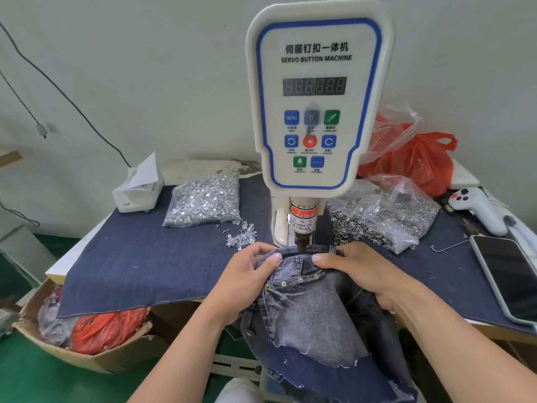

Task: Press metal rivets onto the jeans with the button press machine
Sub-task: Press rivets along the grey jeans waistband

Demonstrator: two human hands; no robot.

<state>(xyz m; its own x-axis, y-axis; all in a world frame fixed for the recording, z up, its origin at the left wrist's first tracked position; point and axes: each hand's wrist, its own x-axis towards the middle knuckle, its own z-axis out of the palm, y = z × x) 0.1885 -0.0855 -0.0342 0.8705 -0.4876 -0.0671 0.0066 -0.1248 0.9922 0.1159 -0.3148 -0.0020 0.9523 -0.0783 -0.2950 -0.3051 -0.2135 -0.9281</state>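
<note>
The white servo button press machine (316, 91) stands at the table's middle, its dark punch head (302, 242) down at the jeans' top edge. The grey-blue jeans (305, 309) hang off the front edge, a row of several small metal rivets (300, 279) showing along a pocket seam. My left hand (247, 274) grips the denim just left of the punch, thumb on top. My right hand (357, 269) grips the fabric just right of it, thumb pointing at the left thumb. Loose rivet pins (241, 235) lie left of the machine.
A bag of silver rivet pins (203, 199) and a tissue pack (136, 187) sit back left. Bags of ring parts (380, 216) and a red plastic bag (418, 164) sit right. A white controller (479, 207) and phone (508, 277) lie far right. A cardboard box (87, 330) stands below left.
</note>
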